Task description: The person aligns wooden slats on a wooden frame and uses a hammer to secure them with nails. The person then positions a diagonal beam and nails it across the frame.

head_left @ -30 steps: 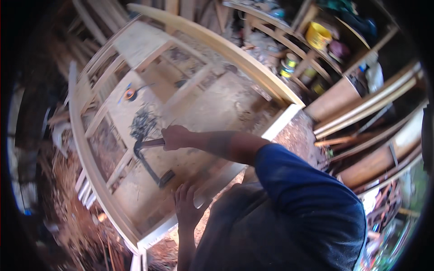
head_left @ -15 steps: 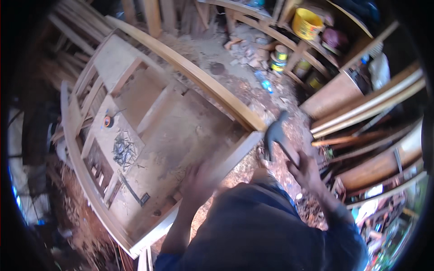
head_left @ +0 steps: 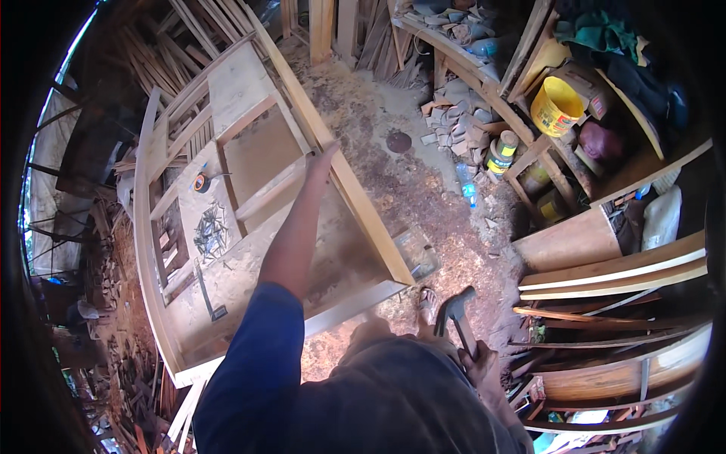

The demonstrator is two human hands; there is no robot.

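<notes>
My left arm reaches across a large wooden frame, its panel (head_left: 249,83) lying inside. At the long wooden rail (head_left: 363,216) along the frame's right side, my left hand (head_left: 322,162) grips the edge, fingertips partly hidden. Low on the right, my right hand (head_left: 482,365) is closed round the handle of a claw hammer (head_left: 456,309), held head up beside my body and apart from the frame. On the frame's boards lie a heap of nails (head_left: 212,233), a small round orange-and-black item (head_left: 200,181) and a dark try square (head_left: 207,291).
Curved timbers (head_left: 612,276) are stacked at the right. A yellow bucket (head_left: 556,106) stands on a shelf, with tins (head_left: 501,153) and a plastic bottle (head_left: 466,185) below. Wood offcuts (head_left: 457,125) lie on the floor; long strips (head_left: 151,68) lean at the back left.
My left hand has moved from the frame's near end forward to the long rail. My right hand has lowered the hammer toward my body. The view has shifted.
</notes>
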